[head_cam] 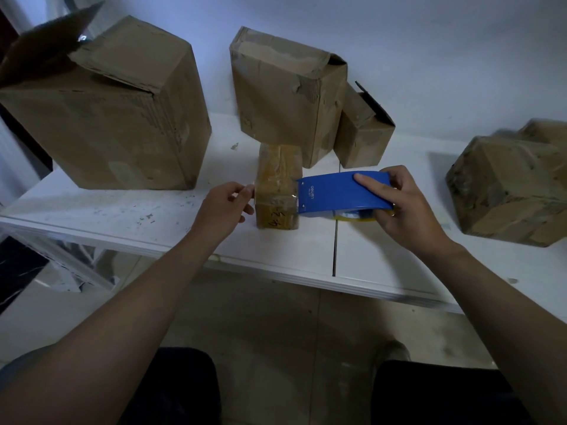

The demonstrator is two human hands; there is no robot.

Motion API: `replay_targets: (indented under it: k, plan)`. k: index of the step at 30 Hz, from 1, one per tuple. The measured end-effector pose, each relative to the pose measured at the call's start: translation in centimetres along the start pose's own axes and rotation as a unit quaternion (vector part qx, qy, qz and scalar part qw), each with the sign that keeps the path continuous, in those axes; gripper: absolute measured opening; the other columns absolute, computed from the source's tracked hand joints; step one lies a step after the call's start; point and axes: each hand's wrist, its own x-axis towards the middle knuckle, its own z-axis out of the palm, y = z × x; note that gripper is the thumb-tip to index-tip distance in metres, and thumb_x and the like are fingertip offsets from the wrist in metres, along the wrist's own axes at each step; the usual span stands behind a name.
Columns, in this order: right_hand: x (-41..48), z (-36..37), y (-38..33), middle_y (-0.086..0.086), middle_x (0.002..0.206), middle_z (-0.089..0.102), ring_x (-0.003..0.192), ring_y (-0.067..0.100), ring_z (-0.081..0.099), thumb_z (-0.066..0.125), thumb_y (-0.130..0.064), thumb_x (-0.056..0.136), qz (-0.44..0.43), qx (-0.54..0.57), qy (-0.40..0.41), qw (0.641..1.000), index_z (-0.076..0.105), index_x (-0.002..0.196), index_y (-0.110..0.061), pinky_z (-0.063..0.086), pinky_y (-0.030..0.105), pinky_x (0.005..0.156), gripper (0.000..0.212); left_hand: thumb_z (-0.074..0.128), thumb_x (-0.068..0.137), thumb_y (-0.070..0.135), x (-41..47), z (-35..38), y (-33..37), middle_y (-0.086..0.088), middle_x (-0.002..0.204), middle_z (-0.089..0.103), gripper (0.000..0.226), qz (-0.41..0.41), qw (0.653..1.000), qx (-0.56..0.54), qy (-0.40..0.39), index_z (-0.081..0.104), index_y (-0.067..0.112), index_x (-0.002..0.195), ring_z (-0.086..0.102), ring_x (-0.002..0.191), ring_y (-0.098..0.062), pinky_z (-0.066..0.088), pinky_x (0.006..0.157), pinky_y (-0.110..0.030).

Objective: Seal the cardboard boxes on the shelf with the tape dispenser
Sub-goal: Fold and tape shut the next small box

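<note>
Cardboard: big open box (101,108) stands left of the small box (277,207), both on the shelf (122,216). Your left grip (228,204) is at the small box's left edge, fingertips pinching what looks like the tape (276,188) end. The blue tape dispenser (340,191) touches its right edge, long axis left-right, with your right grip (405,204) wrapped round it. The next pull likely goes rightward, led by the right grip.

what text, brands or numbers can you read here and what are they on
"deli", likely: small white sideways lettering on the blue tape dispenser.
Perhaps "4" and "2": handwritten marks on the small taped box, not surely legible.
Faded print on the large box: too blurred to read.
</note>
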Motion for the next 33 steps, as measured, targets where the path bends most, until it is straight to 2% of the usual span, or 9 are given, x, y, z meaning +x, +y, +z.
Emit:
replay_targets:
  k: [4,7,11,16,18,24,27,30,33]
  plan:
    - [0.0,0.0,0.5,0.013,0.129,0.042,0.115,0.012,0.039,0.073,0.01,0.081,0.002,-0.002,-0.005,1.0,0.05,0.146,-0.029,0.034,0.004,0.101,0.078,0.043,0.1,0.055,0.1,0.3,0.1,-0.004,0.106,0.069,0.048,-0.105,0.991,-0.055,-0.06,0.043,0.029,0.141,0.068,0.087,-0.021,0.049,0.062,-0.027]
    - [0.1,0.2,0.3,0.012,0.127,0.042,0.114,0.011,0.039,0.074,0.009,0.081,0.003,0.005,-0.009,1.0,0.05,0.146,-0.028,0.034,0.005,0.101,0.079,0.056,0.101,0.037,0.9,-0.1,0.6,0.001,0.112,0.064,0.036,-0.006,0.998,-0.051,0.025,0.049,0.028,0.135,0.066,0.094,-0.018,0.054,0.066,-0.028]
    - [0.3,0.7,-0.1,0.011,0.127,0.042,0.113,0.01,0.039,0.075,0.007,0.081,-0.001,0.011,-0.014,1.0,0.049,0.146,-0.028,0.033,0.004,0.101,0.078,0.052,0.104,0.025,1.5,1.0,1.3,0.003,0.119,0.061,0.024,0.07,0.994,-0.036,0.078,0.056,0.023,0.127,0.062,0.108,-0.019,0.057,0.092,-0.038]
    - [0.4,0.8,-0.2,0.013,0.129,0.042,0.114,0.009,0.038,0.074,0.007,0.082,0.003,0.004,-0.014,1.0,0.048,0.147,-0.029,0.032,0.004,0.102,0.078,0.068,0.086,0.057,2.2,3.4,2.5,-0.008,0.144,0.044,0.087,-0.016,0.998,-0.045,0.048,0.027,0.019,0.153,0.052,0.124,-0.025,0.05,0.099,-0.042]
    - [0.3,1.0,-0.1,0.013,0.128,0.042,0.114,0.011,0.039,0.073,0.008,0.082,0.003,0.008,-0.014,1.0,0.049,0.147,-0.028,0.034,0.004,0.101,0.078,0.069,0.081,0.064,2.3,4.0,2.5,-0.007,0.149,0.042,0.097,-0.039,0.997,-0.035,0.047,0.025,0.02,0.155,0.048,0.132,-0.027,0.047,0.105,-0.047]
    - [-0.2,1.0,0.3,0.011,0.129,0.042,0.116,0.015,0.042,0.074,0.006,0.083,0.005,0.009,-0.024,1.0,0.048,0.147,-0.03,0.04,0.013,0.1,0.078,0.052,0.1,0.048,2.0,4.7,2.5,-0.003,0.115,0.065,0.046,-0.031,0.995,-0.063,0.077,0.06,0.015,0.131,0.062,0.108,-0.024,0.053,0.089,-0.037]
    - [-0.4,0.7,0.8,0.013,0.13,0.042,0.117,0.013,0.04,0.075,0.007,0.083,0.001,0.0,-0.011,1.0,0.048,0.147,-0.03,0.038,0.01,0.101,0.079,0.045,0.104,0.044,1.7,4.7,2.5,0.0,0.107,0.064,0.039,-0.018,0.993,-0.08,0.082,0.062,0.016,0.125,0.061,0.1,-0.019,0.049,0.082,-0.03]
    - [-0.8,-0.1,1.2,0.014,0.129,0.043,0.116,0.015,0.041,0.074,0.008,0.082,0.003,-0.002,0.015,1.0,0.048,0.147,-0.029,0.045,0.02,0.097,0.079,0.043,0.105,0.042,1.8,4.7,2.4,-0.003,0.106,0.065,0.036,-0.003,0.994,-0.077,0.076,0.062,0.015,0.12,0.062,0.098,-0.02,0.049,0.077,-0.028]
    - [-1.5,-0.4,1.3,0.014,0.126,0.043,0.113,0.015,0.042,0.075,0.007,0.081,-0.006,-0.004,0.015,1.0,0.049,0.147,-0.023,0.039,0.01,0.098,0.077,0.042,0.105,0.04,1.9,4.6,2.5,-0.003,0.107,0.064,0.037,-0.004,0.995,-0.083,0.06,0.061,0.015,0.126,0.062,0.097,-0.019,0.047,0.071,-0.023]
